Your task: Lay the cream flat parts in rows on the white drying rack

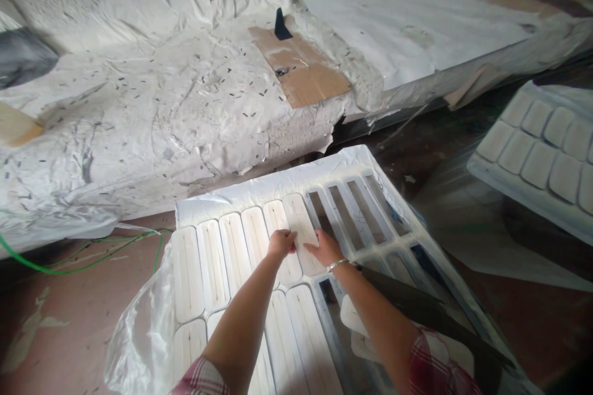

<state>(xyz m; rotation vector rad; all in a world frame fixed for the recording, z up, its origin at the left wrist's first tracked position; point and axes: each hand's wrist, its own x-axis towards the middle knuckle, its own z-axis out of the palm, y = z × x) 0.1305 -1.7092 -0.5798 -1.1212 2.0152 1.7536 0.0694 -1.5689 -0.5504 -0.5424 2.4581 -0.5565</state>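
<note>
The white bar (300, 226) is a long, flat, pale slab with rounded ends and a chalky surface. It lies in a slot of the mould tray (259, 188), between the two hands. Its long axis runs away from the person, with the far end leaning slightly left. The left hand (281, 242) has its fingers curled against the bar's left edge; whether they pinch it cannot be told. The right hand (327, 249) rests flat and spread on the bar's near right edge. The empty slots (353, 213) lie just beyond the right hand.

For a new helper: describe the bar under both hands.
Find the white slotted tray on the floor below the white-crusted platform. In its upper row, bars fill the left slots. The bar is the rightmost, beside the empty slots, under the left hand and right hand.
</note>
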